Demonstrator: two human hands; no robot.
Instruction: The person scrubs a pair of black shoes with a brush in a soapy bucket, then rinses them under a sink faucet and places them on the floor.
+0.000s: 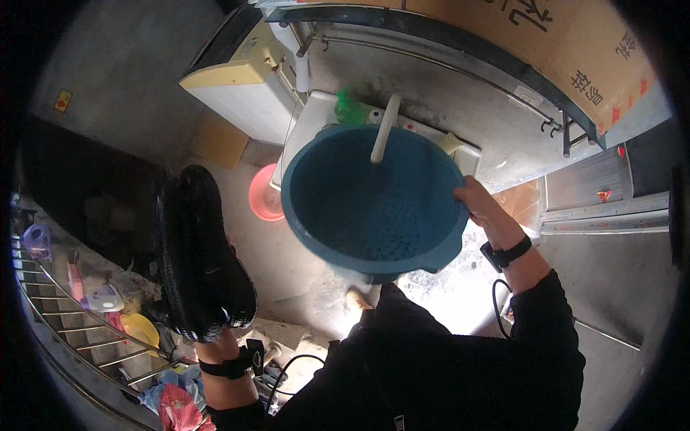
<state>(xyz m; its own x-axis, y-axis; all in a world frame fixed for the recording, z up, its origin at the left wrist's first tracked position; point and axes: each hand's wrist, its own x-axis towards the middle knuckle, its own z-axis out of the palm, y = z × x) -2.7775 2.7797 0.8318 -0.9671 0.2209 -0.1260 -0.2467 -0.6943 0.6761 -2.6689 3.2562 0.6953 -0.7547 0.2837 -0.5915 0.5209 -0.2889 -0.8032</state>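
Observation:
A large blue-green plastic basin (372,264) rests over a white sink (323,108), under a white faucet spout (385,129). My right hand (477,202) grips the basin's right rim. My left hand (216,345), off to the lower left, holds a pair of black shoes (207,258) side by side; its fingers are mostly hidden behind them. A crumpled green thing (349,109) lies behind the basin, left of the spout. Whether the basin holds water, I cannot tell.
A red plastic basin (264,194) stands left of the sink, near a white and yellow appliance (237,97). Above the sink are a metal rail (431,59) and a cardboard box (539,48) on a shelf. Bottles, a yellow bowl (141,329) and a metal railing (70,312) are at lower left.

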